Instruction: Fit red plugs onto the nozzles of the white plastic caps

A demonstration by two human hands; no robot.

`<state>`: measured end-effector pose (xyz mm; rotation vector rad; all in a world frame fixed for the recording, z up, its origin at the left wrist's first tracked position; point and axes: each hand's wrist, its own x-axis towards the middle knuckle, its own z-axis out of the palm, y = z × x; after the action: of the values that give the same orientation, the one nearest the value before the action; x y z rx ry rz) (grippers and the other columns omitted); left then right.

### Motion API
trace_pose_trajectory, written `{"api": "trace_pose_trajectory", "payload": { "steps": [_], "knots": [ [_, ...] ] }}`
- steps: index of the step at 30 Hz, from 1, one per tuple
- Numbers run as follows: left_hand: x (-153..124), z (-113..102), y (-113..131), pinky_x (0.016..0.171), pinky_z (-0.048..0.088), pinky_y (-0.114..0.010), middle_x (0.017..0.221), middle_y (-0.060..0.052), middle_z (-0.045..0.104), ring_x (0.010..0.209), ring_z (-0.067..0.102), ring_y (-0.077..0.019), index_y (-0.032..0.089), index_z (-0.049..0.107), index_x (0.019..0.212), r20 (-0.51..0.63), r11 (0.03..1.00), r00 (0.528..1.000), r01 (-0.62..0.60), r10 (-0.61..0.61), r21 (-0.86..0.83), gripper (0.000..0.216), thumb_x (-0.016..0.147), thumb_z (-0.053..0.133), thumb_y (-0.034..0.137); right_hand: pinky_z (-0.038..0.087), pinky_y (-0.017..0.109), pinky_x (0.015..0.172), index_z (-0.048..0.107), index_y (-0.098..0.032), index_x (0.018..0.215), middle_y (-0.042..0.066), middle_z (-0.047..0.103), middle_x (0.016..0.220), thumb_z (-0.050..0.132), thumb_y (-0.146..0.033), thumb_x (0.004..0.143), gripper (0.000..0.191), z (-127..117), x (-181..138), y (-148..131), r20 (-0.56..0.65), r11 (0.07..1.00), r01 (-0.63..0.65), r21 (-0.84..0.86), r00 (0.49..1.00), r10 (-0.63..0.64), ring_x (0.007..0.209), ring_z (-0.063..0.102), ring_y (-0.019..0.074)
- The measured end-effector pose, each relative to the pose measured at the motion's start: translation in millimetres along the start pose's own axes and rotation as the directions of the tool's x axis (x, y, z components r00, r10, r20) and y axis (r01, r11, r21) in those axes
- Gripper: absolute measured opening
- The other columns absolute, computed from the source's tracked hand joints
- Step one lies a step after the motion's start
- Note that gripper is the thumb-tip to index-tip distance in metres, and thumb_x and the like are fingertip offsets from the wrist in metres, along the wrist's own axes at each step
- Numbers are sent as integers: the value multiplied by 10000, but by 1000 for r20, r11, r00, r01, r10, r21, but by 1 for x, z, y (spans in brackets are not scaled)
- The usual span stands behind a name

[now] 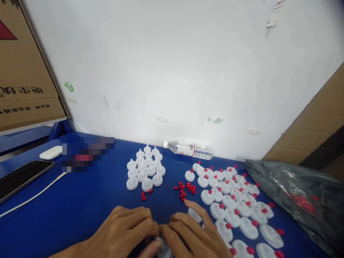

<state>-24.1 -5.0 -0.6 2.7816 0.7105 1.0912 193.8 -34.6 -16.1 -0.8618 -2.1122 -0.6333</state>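
Observation:
My left hand [122, 231] and my right hand [192, 233] meet at the bottom middle of the blue table [80, 208], fingers curled round a small white plastic cap [161, 247] between them. The cap is mostly hidden by the fingers. Beyond my hands lie several loose red plugs [186, 188]. A cluster of plain white caps [145, 168] stands at the middle. To the right spreads a larger group of white caps with red plugs [233, 204].
A clear water bottle [188, 148] lies against the white wall. A dark plastic bag [295, 197] with red pieces sits at right. A phone [21, 177], a white cable [34, 195] and a white case [51, 152] lie at left. Cardboard boxes [24, 71] flank both sides.

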Motion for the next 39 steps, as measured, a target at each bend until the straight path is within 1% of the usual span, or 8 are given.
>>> {"api": "trace_pose_trajectory", "payload": {
  "steps": [5,9,15,22,26,32,36,39],
  "knots": [
    [12,-9,-16,589,447,-310,851,2,650,756,662,-203,264,553,1014,25,958,983,170,-181,232,130,1010,455,180,337,317,1184,719,-186,1013,-28,733,837,403,-293,1121,350,-6,3,2,21,995,-88,52,996,87,831,700,118],
    [15,-10,-24,564,443,-310,1001,-69,650,904,612,-281,247,613,1022,62,854,954,233,-295,466,139,1001,479,217,401,327,1120,725,-196,944,-28,714,772,371,-289,1120,407,-1,5,4,-98,993,-111,36,989,114,756,679,124],
    [8,-6,-23,565,507,-328,1058,-104,645,932,618,-297,228,678,1018,148,838,925,238,-350,492,239,996,445,181,451,318,1085,734,-186,1052,-22,746,813,423,-405,1129,388,-9,5,6,34,995,-84,53,996,82,795,704,126],
    [4,-1,-28,524,511,-314,1029,-100,663,927,670,-298,234,720,1030,271,822,885,188,-379,538,361,1033,383,105,341,270,1154,703,-217,962,-56,731,796,359,-360,1150,418,-12,10,8,28,993,-100,59,995,98,746,692,96],
    [3,-1,-27,546,537,-321,1009,-80,673,896,688,-285,238,674,1017,243,859,905,207,-350,468,309,1039,391,119,327,282,1157,704,-221,932,-53,731,803,361,-341,1147,422,-11,9,8,39,991,-114,71,993,112,745,691,103],
    [6,-4,-14,785,577,-265,1038,4,731,933,733,-166,285,591,1148,102,974,972,199,-210,107,207,1075,443,160,331,317,1158,732,-219,1097,-30,749,867,382,-318,1137,366,-10,4,6,42,988,-153,29,987,152,802,708,125],
    [3,-2,-9,776,543,-211,1082,53,773,978,755,-128,337,607,1222,83,986,984,154,-158,59,219,1139,420,259,354,318,1149,728,-198,1112,-27,765,900,405,-314,1133,345,-14,4,5,16,981,-193,32,981,193,827,719,126],
    [0,-2,-11,720,528,-212,1075,53,798,941,767,-123,350,624,1252,67,996,996,58,-63,69,307,1174,329,315,441,326,1063,729,-194,1066,-23,774,882,420,-305,1127,335,-16,6,7,-21,985,-171,30,985,172,791,721,127]
  ]
}}
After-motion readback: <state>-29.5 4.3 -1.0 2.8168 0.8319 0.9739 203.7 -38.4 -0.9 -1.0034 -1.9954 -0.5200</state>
